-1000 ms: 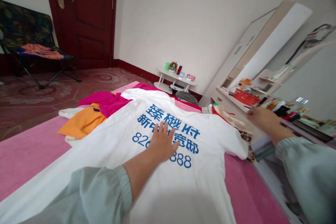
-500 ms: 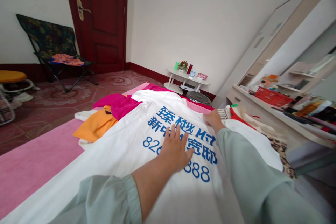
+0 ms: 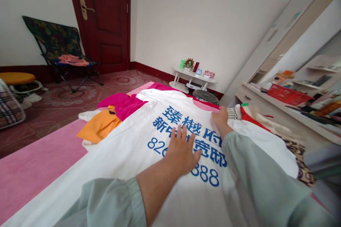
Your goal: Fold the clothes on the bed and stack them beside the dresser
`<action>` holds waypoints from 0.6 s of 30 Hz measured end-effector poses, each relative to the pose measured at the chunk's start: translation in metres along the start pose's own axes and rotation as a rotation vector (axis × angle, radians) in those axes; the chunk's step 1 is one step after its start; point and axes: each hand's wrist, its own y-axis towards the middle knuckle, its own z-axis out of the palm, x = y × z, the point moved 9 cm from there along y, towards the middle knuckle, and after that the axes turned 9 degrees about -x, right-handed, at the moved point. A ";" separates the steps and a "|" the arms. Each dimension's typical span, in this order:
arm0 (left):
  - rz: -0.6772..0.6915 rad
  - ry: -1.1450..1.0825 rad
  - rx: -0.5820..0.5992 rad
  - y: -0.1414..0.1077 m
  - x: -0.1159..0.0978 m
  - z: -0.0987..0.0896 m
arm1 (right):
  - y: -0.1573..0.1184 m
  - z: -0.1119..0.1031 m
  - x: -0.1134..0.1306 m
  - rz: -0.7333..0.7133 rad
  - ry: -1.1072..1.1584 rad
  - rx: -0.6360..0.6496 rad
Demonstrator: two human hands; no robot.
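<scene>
A white T-shirt (image 3: 128, 156) with blue printed characters and digits lies spread over a pink surface (image 3: 48, 159). My left hand (image 3: 182, 150) rests flat on the print with its fingers spread, covering some of the digits. Near the shirt's far right shoulder, my right hand (image 3: 220, 120) has its fingers closed on the white cloth. Beyond the shirt's left edge are a magenta garment (image 3: 124, 104) and an orange garment (image 3: 99, 126).
More clothes, one with red trim (image 3: 253, 118), lie to the right. A dresser (image 3: 293, 108) holds a red basket (image 3: 289, 94). A small white table (image 3: 195, 74), a folding chair (image 3: 60, 44) and a yellow stool (image 3: 17, 78) stand farther back.
The whole view has shifted slightly, so the scene sits a little farther right. My left hand stays flat on the shirt and my right hand stays at its shoulder.
</scene>
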 end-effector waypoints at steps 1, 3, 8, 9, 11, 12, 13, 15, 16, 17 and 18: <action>-0.001 0.002 0.002 0.000 0.000 0.000 | -0.006 0.002 0.012 -0.046 0.002 -0.006; -0.001 0.004 0.001 0.000 -0.001 0.000 | -0.024 0.018 0.042 -0.221 0.014 0.097; 0.001 0.013 -0.023 0.000 0.000 -0.001 | -0.062 0.070 0.056 -0.257 -0.131 0.551; 0.001 0.012 -0.027 0.000 0.000 0.000 | -0.062 0.072 0.053 -0.209 -0.166 0.587; 0.006 0.006 -0.031 0.001 0.001 0.000 | -0.063 0.070 0.054 -0.160 -0.207 0.644; 0.009 0.004 -0.027 0.001 0.001 0.000 | -0.064 0.064 0.057 -0.164 -0.215 0.653; 0.010 0.003 -0.017 0.001 0.001 0.001 | -0.067 0.056 0.061 -0.186 -0.217 0.643; 0.009 0.004 -0.008 0.000 0.001 0.000 | -0.079 0.028 0.070 -0.276 -0.188 0.567; 0.010 0.006 -0.009 0.000 0.001 0.000 | -0.090 0.011 0.073 -0.331 -0.153 0.524; 0.009 0.009 -0.014 0.000 0.001 -0.001 | -0.105 -0.008 0.074 -0.382 -0.107 0.490; 0.012 0.013 -0.021 0.000 0.001 -0.001 | -0.122 -0.027 0.072 -0.418 -0.054 0.481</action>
